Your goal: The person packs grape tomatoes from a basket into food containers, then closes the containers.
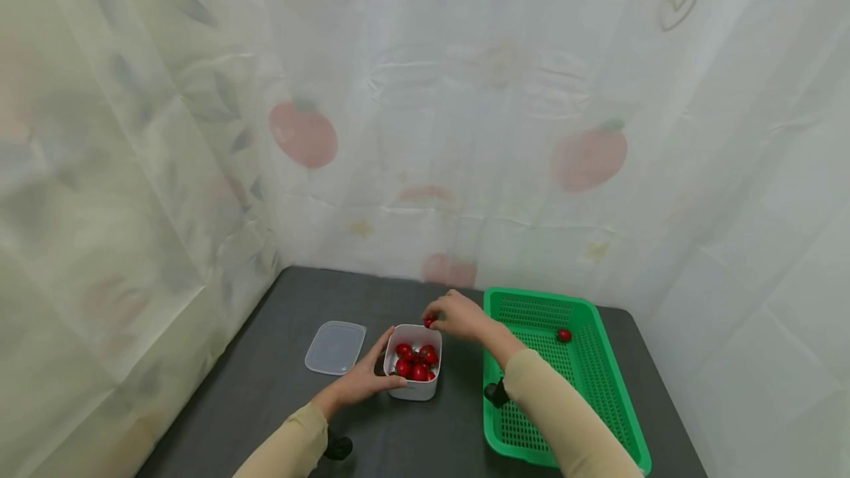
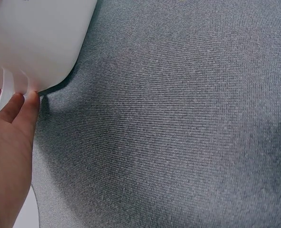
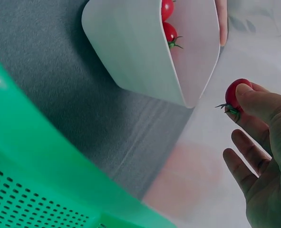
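Observation:
A white square container (image 1: 415, 392) stands on the dark table with several red cherry tomatoes (image 1: 420, 372) inside. My left hand (image 1: 360, 382) grips it from the left, the thumb along its near side; in the left wrist view fingertips (image 2: 32, 97) touch its wall. Over the container's far right corner, my right hand (image 1: 461, 316) pinches one cherry tomato (image 3: 233, 94) between thumb and index finger. Its green stem points away from the palm, and the other fingers are loosely bent. The tomato is just apart from the container's rim in the right wrist view.
To the right lies a green perforated basket (image 1: 531, 291) with a single cherry tomato (image 1: 564, 336) in it; my right forearm passes over it. A translucent lid (image 1: 335, 347) lies flat left of the container. A printed curtain (image 1: 398, 168) hangs behind the table (image 1: 265, 360).

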`<state>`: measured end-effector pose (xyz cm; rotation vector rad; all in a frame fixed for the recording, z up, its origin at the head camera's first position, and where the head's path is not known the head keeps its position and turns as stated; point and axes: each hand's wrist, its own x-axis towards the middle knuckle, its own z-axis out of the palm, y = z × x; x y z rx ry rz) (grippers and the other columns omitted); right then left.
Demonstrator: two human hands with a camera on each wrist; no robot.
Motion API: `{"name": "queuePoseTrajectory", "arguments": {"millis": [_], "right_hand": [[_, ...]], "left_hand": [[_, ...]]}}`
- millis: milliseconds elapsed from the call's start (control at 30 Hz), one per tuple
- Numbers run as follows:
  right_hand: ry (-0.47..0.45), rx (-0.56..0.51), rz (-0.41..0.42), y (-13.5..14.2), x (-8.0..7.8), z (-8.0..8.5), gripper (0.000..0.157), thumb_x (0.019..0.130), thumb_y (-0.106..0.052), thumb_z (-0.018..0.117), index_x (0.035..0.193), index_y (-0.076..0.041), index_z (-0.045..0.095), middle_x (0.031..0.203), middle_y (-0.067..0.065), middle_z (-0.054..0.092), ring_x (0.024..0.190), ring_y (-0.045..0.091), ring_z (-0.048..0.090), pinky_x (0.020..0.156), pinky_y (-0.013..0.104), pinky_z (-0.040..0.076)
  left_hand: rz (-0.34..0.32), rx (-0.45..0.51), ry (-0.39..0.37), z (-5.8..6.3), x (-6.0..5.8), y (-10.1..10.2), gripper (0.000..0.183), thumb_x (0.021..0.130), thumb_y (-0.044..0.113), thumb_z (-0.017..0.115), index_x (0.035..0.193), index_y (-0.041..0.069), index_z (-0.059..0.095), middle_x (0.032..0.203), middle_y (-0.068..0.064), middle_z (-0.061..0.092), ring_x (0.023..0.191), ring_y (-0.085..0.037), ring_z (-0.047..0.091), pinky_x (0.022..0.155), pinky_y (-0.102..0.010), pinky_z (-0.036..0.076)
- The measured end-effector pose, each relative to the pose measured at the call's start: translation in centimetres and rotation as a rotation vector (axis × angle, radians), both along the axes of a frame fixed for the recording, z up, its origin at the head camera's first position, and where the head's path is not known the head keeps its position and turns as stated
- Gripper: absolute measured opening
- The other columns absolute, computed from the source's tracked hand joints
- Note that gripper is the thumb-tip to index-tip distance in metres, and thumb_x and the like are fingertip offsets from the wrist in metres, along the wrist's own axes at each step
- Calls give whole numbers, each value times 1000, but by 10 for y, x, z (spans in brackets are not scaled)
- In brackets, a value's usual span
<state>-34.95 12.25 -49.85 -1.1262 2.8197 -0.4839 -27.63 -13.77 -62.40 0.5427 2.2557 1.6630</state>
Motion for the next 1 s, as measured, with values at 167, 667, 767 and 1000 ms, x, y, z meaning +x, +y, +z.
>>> {"name": "queuePoseTrajectory", "arguments": {"millis": [167,667,767,1000], "right_hand": [[-16,15,-8,-10,0,-6,18,98,-21,72,115,-21,78,110,-9,73,110,18,52,94,39,48],[-44,54,-23,-33,7,-24,19,96,-23,74,114,-22,78,99,-12,72,96,12,49,82,30,49],[-30,75,-19,-33,7,-26,18,96,-25,74,114,-23,78,97,-12,71,95,12,50,81,30,50],[-7,145,-6,-31,6,-31,18,95,-27,74,112,-25,79,89,-13,69,92,12,48,76,29,49]], "left_hand": [[6,-6,-4,0,0,0,103,96,21,73,166,18,-2,168,-17,13,147,-42,29,110,-54,40],[9,-38,-5,0,0,-2,104,95,26,75,166,26,-1,170,-15,6,149,-41,26,113,-58,34],[9,-40,-3,-1,0,-2,104,94,27,76,166,26,-1,170,-15,7,149,-40,26,113,-59,33],[10,-43,1,-1,1,-2,105,94,29,76,166,27,0,170,-14,8,149,-41,26,113,-59,32]]}}
